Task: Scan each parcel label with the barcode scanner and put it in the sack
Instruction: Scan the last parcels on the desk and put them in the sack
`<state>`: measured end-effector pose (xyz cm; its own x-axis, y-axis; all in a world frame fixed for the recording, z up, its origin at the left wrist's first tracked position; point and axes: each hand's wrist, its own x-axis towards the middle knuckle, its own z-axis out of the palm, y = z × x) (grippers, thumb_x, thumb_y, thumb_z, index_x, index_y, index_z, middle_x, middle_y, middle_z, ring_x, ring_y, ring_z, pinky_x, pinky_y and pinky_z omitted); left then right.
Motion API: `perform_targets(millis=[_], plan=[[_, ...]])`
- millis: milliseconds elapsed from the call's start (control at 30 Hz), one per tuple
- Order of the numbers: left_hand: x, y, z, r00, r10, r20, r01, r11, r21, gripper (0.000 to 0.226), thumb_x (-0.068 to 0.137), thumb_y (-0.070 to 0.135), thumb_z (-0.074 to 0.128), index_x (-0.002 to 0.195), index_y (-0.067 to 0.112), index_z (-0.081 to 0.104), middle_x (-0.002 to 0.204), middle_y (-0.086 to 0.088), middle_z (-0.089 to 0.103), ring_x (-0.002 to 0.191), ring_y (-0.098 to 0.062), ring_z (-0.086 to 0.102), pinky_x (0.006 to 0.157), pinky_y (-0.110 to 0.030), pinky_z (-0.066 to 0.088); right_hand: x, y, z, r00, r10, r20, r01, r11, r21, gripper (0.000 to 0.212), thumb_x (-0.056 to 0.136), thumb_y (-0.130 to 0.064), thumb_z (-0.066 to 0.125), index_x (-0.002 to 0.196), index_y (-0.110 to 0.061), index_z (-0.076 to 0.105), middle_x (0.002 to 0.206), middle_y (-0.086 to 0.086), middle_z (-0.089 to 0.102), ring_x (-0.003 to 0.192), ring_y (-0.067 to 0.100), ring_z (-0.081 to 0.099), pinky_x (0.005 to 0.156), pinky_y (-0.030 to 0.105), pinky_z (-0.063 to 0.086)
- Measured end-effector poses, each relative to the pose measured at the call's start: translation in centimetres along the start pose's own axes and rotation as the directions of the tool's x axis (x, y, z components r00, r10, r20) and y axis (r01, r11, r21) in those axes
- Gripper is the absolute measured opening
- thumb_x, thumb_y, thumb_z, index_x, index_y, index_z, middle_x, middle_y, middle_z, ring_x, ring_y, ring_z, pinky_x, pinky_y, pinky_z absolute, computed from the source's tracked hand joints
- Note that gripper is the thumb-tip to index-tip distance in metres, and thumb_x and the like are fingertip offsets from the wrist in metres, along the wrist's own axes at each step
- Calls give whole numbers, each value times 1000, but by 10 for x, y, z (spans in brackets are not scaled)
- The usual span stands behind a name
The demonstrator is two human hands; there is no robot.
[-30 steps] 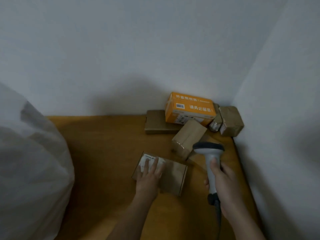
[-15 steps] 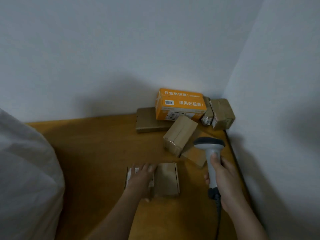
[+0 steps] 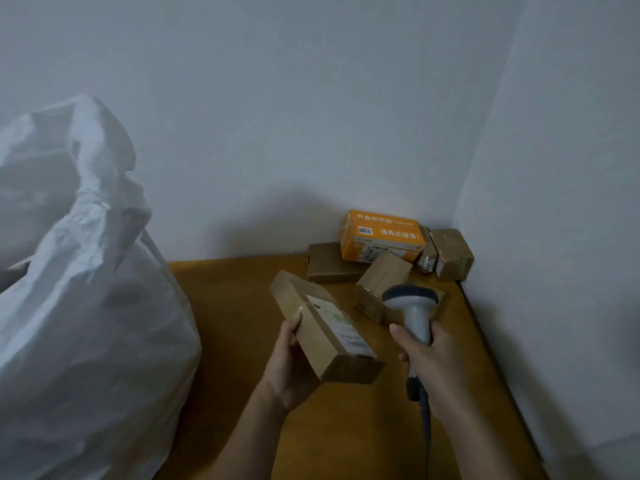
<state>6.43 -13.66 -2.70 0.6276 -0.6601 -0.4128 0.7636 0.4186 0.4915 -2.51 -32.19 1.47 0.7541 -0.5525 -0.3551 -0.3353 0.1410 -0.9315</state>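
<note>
Judging from its crisp edges, the cardboard parcel at lower centre is likely stiff and light, best held by its long sides. It is raised off the wooden table, gripped by the left hand from beneath, thumb on the near left edge, the other fingers hidden under it. Its white label faces up, uncovered. The barcode scanner, just right of it, is clasped by the right hand with curled fingers. The white sack fills the left.

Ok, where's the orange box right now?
The orange box sits at the far right corner of the table, against the back wall, on a flat brown parcel, other brown parcels beside it.
</note>
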Motion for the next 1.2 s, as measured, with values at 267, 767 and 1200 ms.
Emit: perform_targets(millis=[267, 767, 1200], plan=[[-48, 4, 17, 983, 31, 182, -9, 992, -123, 90, 70, 39, 84, 146, 21, 38, 144, -33, 43, 130, -52, 44, 95, -62, 48, -47, 1, 16, 995, -10, 103, 9, 1000, 12, 34, 79, -27, 79, 104, -13, 60, 86, 9, 68, 64, 13, 63, 49, 21, 46], [-71, 10, 1, 729, 680, 75, -47, -60, 997, 123, 68, 33, 87, 154, 37, -1, 162, 3, 3, 148, -22, 7, 118, -49, 21, -68, -17, 6, 958, -286, 18, 276, 903, -329, 91, 65, -19, 90, 140, -20, 39, 125, 1, 53, 98, 16, 54, 73, 29, 47], [-76, -5, 3, 847, 530, 35, 74, -183, 980, 38, 89, 33, 66, 122, 35, 47, 115, 17, 55, 107, -6, 54, 84, -23, 47, -88, -33, 6, 934, -332, 134, 355, 907, -228, 33, 86, -32, 70, 115, -24, 57, 96, -2, 63, 78, 6, 62, 56, 16, 46]])
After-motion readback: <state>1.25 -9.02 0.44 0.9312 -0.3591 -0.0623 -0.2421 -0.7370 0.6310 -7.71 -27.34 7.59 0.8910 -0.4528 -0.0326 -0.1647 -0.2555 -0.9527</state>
